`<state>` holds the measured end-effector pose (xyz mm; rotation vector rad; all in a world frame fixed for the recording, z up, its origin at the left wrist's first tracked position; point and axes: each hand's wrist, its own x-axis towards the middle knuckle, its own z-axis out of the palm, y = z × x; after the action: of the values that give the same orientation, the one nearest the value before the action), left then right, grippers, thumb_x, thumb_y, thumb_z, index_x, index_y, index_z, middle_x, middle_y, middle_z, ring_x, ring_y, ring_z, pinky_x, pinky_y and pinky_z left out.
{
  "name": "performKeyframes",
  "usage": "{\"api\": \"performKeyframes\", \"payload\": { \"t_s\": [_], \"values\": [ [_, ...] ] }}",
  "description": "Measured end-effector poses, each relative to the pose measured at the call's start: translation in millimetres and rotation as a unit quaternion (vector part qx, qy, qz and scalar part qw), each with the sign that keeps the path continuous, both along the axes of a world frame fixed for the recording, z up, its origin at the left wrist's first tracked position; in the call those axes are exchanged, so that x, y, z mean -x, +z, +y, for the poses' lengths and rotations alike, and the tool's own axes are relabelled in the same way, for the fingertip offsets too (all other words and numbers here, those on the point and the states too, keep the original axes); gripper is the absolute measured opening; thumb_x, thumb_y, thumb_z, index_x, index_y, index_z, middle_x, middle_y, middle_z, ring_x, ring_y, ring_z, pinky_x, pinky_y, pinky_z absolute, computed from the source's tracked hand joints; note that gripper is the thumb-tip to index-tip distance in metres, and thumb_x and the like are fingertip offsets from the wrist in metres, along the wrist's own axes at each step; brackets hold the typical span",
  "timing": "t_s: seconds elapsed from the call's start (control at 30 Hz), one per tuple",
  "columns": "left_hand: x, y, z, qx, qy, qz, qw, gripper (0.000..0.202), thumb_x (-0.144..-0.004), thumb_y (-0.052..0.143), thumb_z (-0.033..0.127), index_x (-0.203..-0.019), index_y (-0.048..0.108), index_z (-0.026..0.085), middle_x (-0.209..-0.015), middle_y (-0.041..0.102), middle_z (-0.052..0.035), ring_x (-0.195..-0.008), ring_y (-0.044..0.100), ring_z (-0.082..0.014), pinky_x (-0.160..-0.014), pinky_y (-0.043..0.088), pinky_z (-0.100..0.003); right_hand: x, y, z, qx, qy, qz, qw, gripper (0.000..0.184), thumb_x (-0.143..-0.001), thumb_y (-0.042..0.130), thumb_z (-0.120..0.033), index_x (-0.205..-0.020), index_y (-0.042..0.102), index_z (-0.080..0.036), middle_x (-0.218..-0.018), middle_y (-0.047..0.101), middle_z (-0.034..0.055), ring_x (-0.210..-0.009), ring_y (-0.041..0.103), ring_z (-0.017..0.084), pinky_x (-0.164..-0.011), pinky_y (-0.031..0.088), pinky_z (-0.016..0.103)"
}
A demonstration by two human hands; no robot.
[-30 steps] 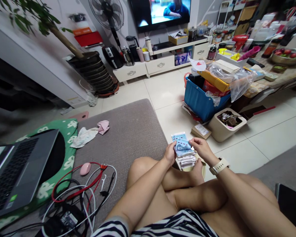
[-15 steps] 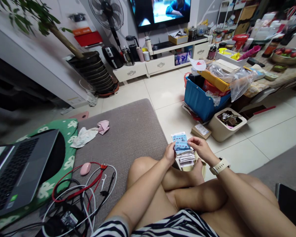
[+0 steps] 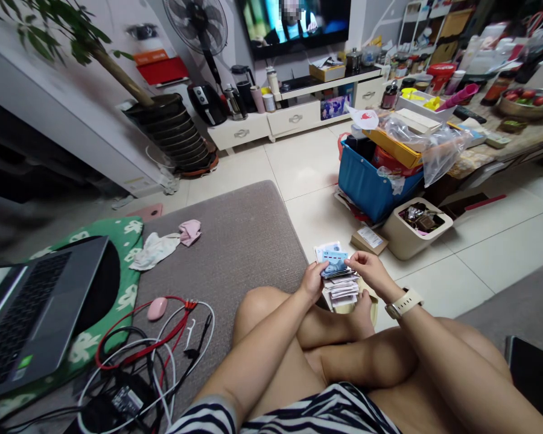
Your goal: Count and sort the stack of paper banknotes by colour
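Note:
A small stack of blue printed paper cards [image 3: 335, 260] is in my left hand [image 3: 313, 281], which grips its left side with the thumb on top. My right hand [image 3: 366, 270], a pale watch on its wrist, is pinched at the right edge of the top card. Just below the cards lie bundles of white-edged papers [image 3: 342, 290], stacked in a beige container [image 3: 373, 307] that is partly hidden by my foot. Another pale blue card [image 3: 328, 248] shows behind the stack. Small print on the cards is too small to read.
I sit cross-legged on a grey sofa [image 3: 235, 235]. To the left are a laptop [image 3: 36, 313], tangled cables [image 3: 154, 349], a pink case [image 3: 157, 308] and cloths [image 3: 156, 250]. Beyond stand a small carton [image 3: 369, 239], a beige bin [image 3: 407, 238] and a loaded blue basket [image 3: 366, 184].
The top blue card, bent up toward my right fingers before, now lies flatter on the stack, with more of its face showing. My hands have barely moved. The television picture differs.

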<state>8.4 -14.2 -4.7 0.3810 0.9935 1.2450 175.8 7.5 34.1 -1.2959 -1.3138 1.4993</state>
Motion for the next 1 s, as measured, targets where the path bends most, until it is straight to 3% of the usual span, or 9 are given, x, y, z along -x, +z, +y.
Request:
{"api": "performKeyframes", "payload": {
  "t_s": [0.47, 0.63, 0.8, 1.0],
  "values": [
    [-2, 2.2, -4, -0.02, -0.042, -0.009, 0.999, 0.035, -0.057, 0.082, 0.025, -0.087, 0.073, 0.01, -0.086, 0.076, -0.013, -0.084, 0.071, -0.0282, -0.084, 0.051, -0.039, -3, -14.6, 4, -0.023, 0.003, -0.025, 0.999, 0.04, -0.076, 0.067, -0.057, -0.063, 0.057, -0.02, -0.06, 0.059, -0.0001, -0.057, 0.049, 0.015, -0.058, 0.036, 0.029],
    [-2, -3.0, -3, -0.012, -0.027, 0.001, 1.0, 0.034, -0.059, 0.083, 0.031, -0.084, 0.073, 0.01, -0.077, 0.075, -0.0101, -0.077, 0.07, -0.0254, -0.08, 0.05, -0.036, -5, -17.2, 6, -0.033, 0.003, -0.041, 0.999, 0.038, -0.078, 0.066, -0.055, -0.064, 0.058, -0.02, -0.061, 0.06, 0.0006, -0.059, 0.05, 0.016, -0.059, 0.036, 0.029],
    [-4, -6.6, 0, 0.004, 0.002, -0.012, 1.0, 0.035, -0.063, 0.08, 0.041, -0.08, 0.071, 0.011, -0.074, 0.074, -0.009, -0.077, 0.07, -0.0263, -0.079, 0.051, -0.037, -4, -12.9, 4, -0.04, 0.0, -0.036, 0.999, 0.039, -0.078, 0.066, -0.055, -0.064, 0.058, -0.019, -0.062, 0.059, 0.0006, -0.06, 0.05, 0.016, -0.059, 0.037, 0.029],
    [-3, -9.4, 3, 0.001, 0.03, -0.024, 0.999, 0.032, -0.066, 0.079, 0.04, -0.079, 0.072, 0.012, -0.075, 0.074, -0.0088, -0.077, 0.069, -0.0256, -0.078, 0.051, -0.036, 0, 1.7, 0, -0.013, 0.021, 0.014, 1.0, 0.043, -0.07, 0.072, -0.059, -0.061, 0.055, -0.02, -0.055, 0.051, -0.0025, -0.053, 0.042, 0.013, -0.053, 0.033, 0.027]
  ]
}}
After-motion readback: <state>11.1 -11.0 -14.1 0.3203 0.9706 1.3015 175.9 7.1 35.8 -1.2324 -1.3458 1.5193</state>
